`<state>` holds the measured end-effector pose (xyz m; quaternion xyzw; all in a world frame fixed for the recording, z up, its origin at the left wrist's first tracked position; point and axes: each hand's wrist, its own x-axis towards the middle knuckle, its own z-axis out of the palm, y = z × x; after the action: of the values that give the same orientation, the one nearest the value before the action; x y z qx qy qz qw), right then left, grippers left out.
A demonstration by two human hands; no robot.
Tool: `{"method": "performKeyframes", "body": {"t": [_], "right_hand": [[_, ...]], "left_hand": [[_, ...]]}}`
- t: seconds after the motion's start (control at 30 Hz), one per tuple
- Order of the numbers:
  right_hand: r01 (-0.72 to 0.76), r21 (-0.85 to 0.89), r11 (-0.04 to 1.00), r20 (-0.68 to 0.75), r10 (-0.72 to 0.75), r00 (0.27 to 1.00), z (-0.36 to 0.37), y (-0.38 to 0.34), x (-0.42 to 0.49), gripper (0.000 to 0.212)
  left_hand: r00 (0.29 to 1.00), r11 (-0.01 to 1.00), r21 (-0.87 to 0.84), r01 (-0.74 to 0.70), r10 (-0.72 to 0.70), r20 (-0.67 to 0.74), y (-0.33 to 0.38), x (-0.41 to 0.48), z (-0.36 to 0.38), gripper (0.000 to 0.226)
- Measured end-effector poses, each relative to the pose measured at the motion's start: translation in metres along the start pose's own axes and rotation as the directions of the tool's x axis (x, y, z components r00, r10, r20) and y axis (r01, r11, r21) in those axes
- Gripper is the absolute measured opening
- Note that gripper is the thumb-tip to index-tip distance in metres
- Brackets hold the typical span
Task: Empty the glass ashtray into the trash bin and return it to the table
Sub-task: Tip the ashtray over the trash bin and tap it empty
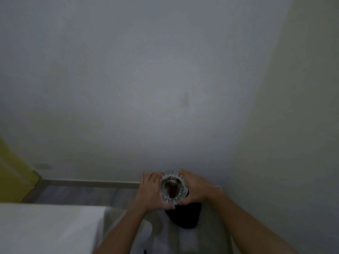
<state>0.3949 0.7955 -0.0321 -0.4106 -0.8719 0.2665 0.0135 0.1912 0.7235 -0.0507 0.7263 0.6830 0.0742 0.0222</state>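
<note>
A big pale wall (146, 79) fills most of the picture, from the top down past the middle. At the lower left is a white surface (47, 230) with a flat top; it may be a table or a bed, it is hard to say. Behind it, a strip of grey floor (77, 192) runs along the bottom of the wall. A yellow panel (12, 176) shows at the left edge.

Two bare arms come up from the bottom of the picture. Below the hands, low in the middle, is a dark thing (185, 216). It is too dim to tell what it is.

The left hand (152, 191) and the right hand (194, 187) hold the glass ashtray (173, 187) between them. The fingers of both hands are curled and pressed on its sides. The ashtray is up in the air, low and a little right of the middle, with brown dirt inside.
</note>
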Motion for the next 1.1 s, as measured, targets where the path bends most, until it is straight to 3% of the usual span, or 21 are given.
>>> {"method": "performKeyframes", "body": {"t": [0.1,0.3,0.43,0.77,0.93,1.1], "right_hand": [[-0.062,-0.030,0.998,0.034,0.063,0.997,-0.005,0.016,0.020,0.104],[-0.123,-0.109,0.986,0.052,0.129,0.990,0.002,0.042,0.044,0.111],[-0.165,-0.085,0.983,0.098,0.173,0.980,0.015,0.054,0.047,0.110],[-0.183,-0.020,0.983,0.109,0.184,0.977,0.047,0.109,0.078,0.111],[-0.181,-0.004,0.984,0.114,0.180,0.977,0.120,0.190,0.121,0.114],[-0.143,0.068,0.987,0.084,0.137,0.987,0.207,0.286,0.177,0.115]], "left_hand": [[1.000,0.999,-0.039,-0.009,0.009,-0.006,-0.005,0.027,0.018,0.124],[0.995,0.997,-0.048,-0.052,0.056,0.079,-0.010,0.064,0.051,0.123],[0.983,0.996,-0.035,-0.081,0.085,0.160,-0.009,0.071,0.065,0.125],[0.988,0.993,-0.102,-0.060,0.074,0.138,-0.006,0.104,0.126,0.124],[0.988,0.993,-0.097,-0.070,0.082,0.127,-0.012,0.132,0.230,0.128],[0.998,0.993,-0.107,-0.047,0.051,0.028,-0.021,0.165,0.372,0.129]]}}
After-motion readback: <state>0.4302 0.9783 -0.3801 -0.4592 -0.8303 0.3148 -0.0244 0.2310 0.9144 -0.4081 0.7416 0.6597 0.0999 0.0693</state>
